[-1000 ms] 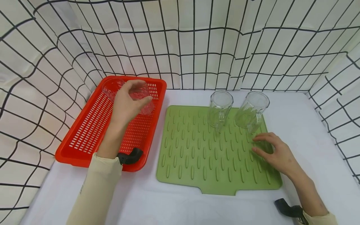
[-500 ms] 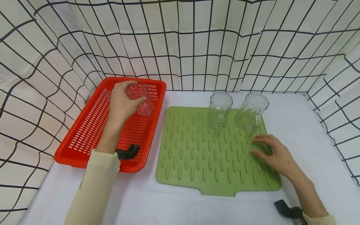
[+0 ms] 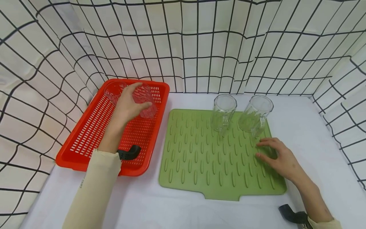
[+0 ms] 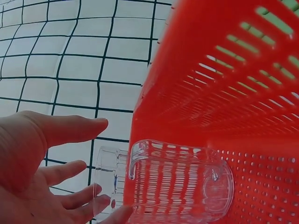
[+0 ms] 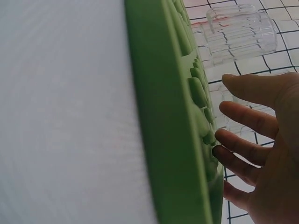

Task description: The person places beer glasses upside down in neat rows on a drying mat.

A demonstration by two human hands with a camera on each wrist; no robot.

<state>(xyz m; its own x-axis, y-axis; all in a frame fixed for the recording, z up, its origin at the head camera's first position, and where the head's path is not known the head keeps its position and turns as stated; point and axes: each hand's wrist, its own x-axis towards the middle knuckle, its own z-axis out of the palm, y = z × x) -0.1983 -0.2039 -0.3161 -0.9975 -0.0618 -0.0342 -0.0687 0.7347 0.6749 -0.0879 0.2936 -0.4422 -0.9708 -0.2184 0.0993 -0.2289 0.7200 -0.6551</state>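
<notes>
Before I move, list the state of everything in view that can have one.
Red basket: upright, open-topped
Green mat: lying flat
Left mat mug: standing, looks empty
Right mat mug: standing, looks empty
Right basket mug: base down, looks empty
Left basket mug: partly hidden, pose unclear
Left hand: open, at right basket mug
Right hand: open, holding nothing

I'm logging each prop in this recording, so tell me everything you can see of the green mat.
The green mat is a flat, roughly rectangular, rubbery-looking sheet with rounded corners, rows of raised, elongated ridges and a tab on its near edge. It lies on a white cloth, right of the red basket and apart from it. A clear mug and a second clear mug stand on its far right part. The right hand is at its right edge; whether fingertips touch it is unclear.
</notes>
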